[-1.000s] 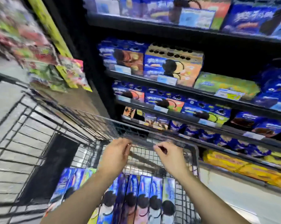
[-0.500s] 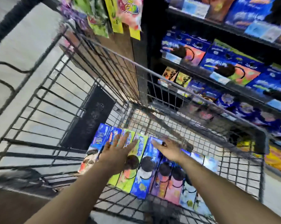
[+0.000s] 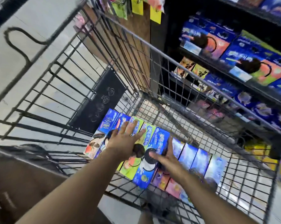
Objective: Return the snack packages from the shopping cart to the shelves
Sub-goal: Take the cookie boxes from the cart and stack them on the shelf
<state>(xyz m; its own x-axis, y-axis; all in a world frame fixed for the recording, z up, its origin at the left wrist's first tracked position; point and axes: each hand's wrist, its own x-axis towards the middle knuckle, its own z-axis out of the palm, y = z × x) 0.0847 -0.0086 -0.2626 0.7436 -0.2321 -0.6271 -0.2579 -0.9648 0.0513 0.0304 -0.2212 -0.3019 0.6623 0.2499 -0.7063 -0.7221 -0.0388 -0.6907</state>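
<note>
Several cookie boxes lie side by side on the floor of the wire shopping cart. My left hand lies flat, fingers straight and spread, on the green box near the left of the row. My right hand grips the blue box beside it, with the thumb across its top face and the fingers down its right side. More blue and pink boxes continue to the right, partly hidden under my right forearm.
Shelves packed with similar cookie boxes stand just right of the cart. A black panel leans inside the cart's far left corner. Hanging snack bags and a wooden panel sit beyond the cart. Pale floor lies to the left.
Both hands dropped from the cart's rim into the basket. The left settled flat on the green box, and the right wrapped around the blue box. The view tilted down.
</note>
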